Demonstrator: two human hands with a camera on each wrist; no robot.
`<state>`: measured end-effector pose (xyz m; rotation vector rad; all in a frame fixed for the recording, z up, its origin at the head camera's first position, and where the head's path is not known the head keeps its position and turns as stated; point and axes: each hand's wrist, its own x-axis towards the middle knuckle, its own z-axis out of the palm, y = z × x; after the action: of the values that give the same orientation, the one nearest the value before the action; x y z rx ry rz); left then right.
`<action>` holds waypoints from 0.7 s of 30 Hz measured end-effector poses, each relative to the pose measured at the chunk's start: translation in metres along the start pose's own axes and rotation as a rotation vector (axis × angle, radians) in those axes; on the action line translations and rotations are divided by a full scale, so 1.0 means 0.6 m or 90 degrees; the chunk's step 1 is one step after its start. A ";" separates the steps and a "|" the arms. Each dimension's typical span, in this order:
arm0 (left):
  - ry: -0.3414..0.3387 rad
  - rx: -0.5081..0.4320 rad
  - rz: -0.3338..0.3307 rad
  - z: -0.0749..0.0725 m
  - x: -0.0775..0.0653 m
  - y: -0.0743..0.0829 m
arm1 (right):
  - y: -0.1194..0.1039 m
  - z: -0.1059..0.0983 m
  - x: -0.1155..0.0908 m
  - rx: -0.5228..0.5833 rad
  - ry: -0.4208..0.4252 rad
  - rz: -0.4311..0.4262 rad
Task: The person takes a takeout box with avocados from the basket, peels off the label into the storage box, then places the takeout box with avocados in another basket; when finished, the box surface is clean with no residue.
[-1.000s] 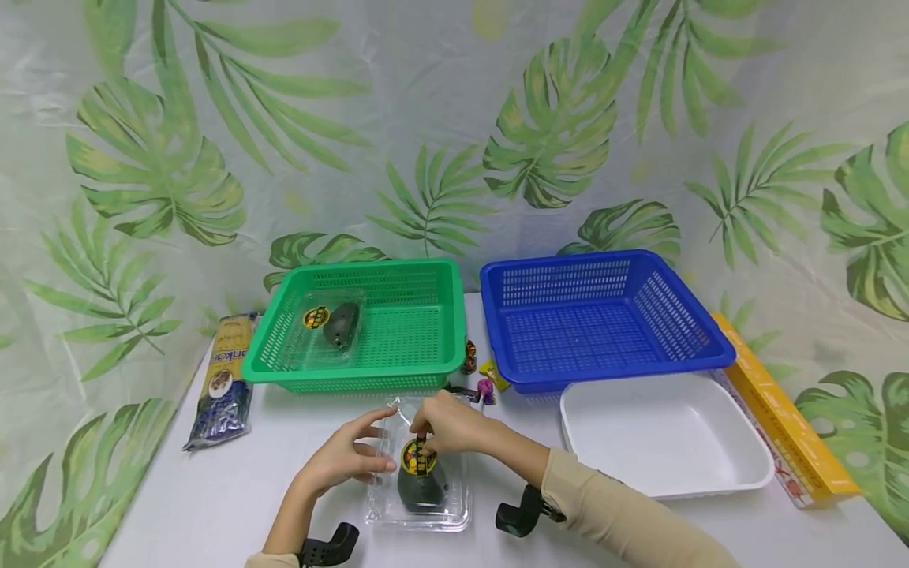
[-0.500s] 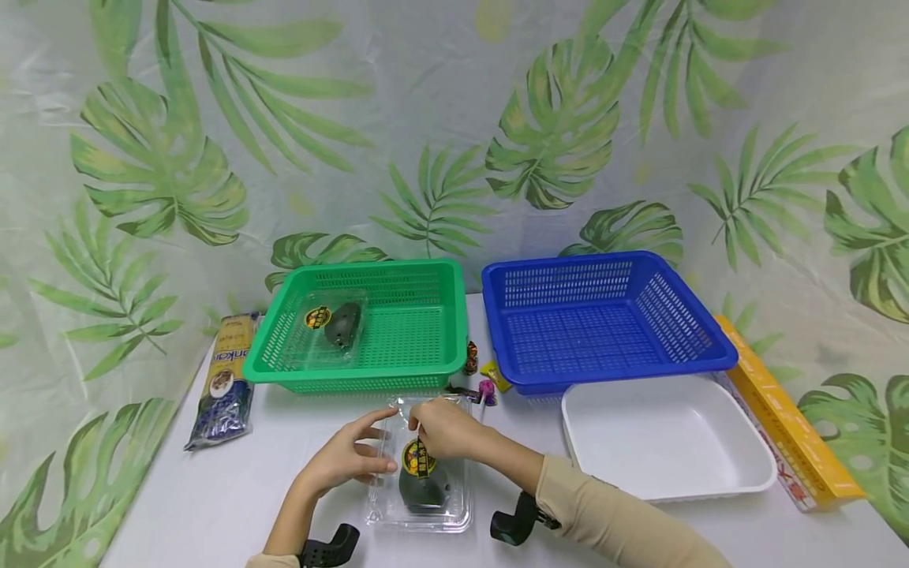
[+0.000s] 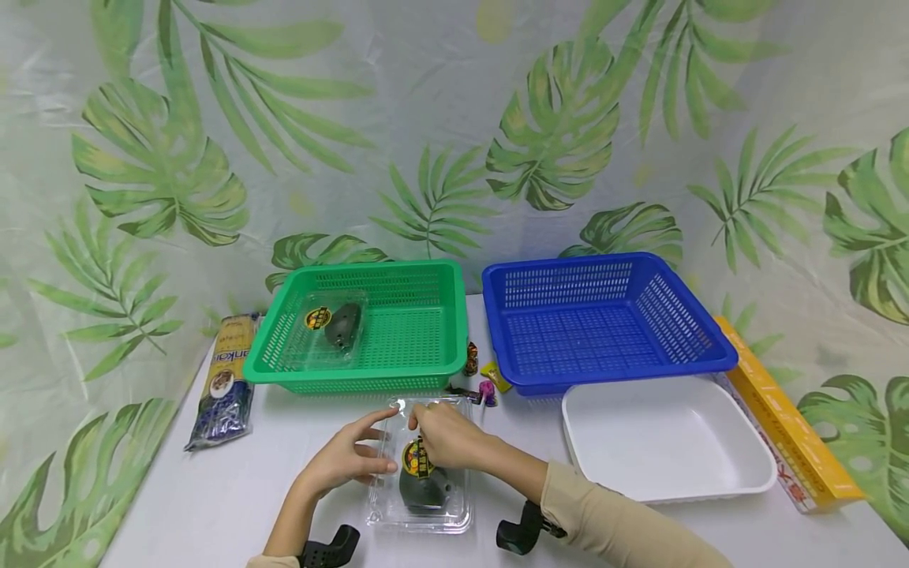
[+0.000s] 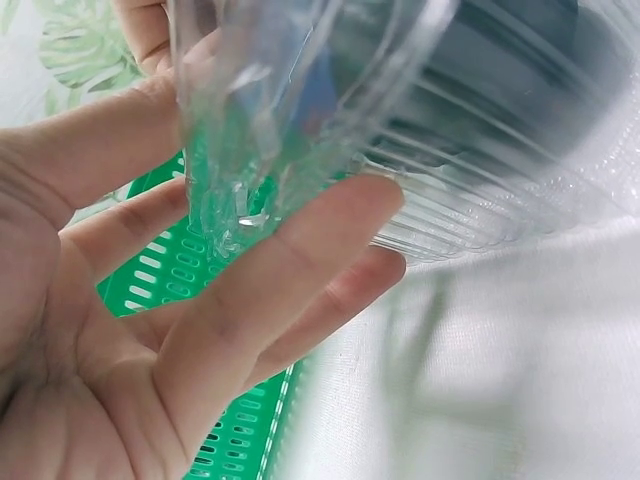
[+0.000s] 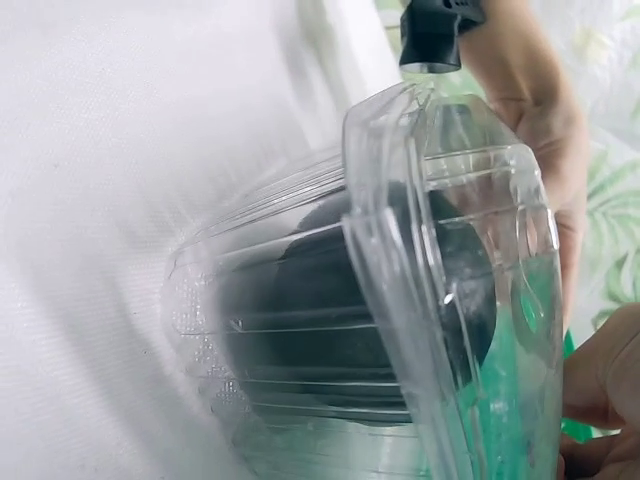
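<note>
A clear container (image 3: 394,493) is lying on the tabletop (image 3: 291,426) between our left hand (image 3: 348,451) and right hand (image 3: 449,434), enclosing a dark object (image 3: 422,491) and bearing a round label (image 3: 413,459). We are touching its side with the left fingers spread and resting the right hand curled over the label; we are not managing to tell whether it is pinching anything. Beyond both hands, a green basket (image 3: 412,335) is standing.

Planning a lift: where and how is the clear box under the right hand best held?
Probably by both side rims, coming from left and right: the clear box lies flat, its ridged walls taper below a projecting rim, giving an edge to hook under.
</note>
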<state>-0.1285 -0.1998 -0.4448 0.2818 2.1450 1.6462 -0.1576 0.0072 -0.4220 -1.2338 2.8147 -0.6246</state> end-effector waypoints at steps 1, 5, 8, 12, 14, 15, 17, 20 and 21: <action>-0.001 -0.001 0.000 0.000 0.000 0.000 | 0.001 0.000 -0.001 0.002 0.002 -0.004; -0.003 0.000 0.006 0.000 0.000 0.000 | 0.005 -0.001 -0.003 0.019 0.005 -0.030; -0.005 0.002 0.010 -0.001 0.000 -0.001 | 0.009 -0.004 -0.005 0.035 0.003 -0.059; -0.006 0.005 0.014 -0.002 0.000 -0.001 | 0.013 -0.006 -0.009 0.030 0.000 -0.084; -0.005 0.008 0.014 -0.001 0.000 -0.001 | 0.014 -0.007 -0.011 0.020 -0.001 -0.079; -0.005 0.008 0.014 -0.001 0.000 0.000 | 0.014 -0.007 -0.012 0.025 -0.001 -0.072; -0.003 0.009 0.013 0.000 0.000 0.000 | 0.014 -0.007 -0.014 0.038 0.000 -0.052; 0.000 0.009 0.012 0.000 0.000 0.000 | 0.013 -0.004 -0.015 0.043 0.007 -0.034; 0.001 0.009 0.011 0.000 0.000 0.000 | 0.013 -0.003 -0.014 0.038 0.010 -0.034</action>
<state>-0.1283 -0.1997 -0.4450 0.3053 2.1610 1.6427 -0.1573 0.0186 -0.4243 -1.3045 2.7625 -0.7178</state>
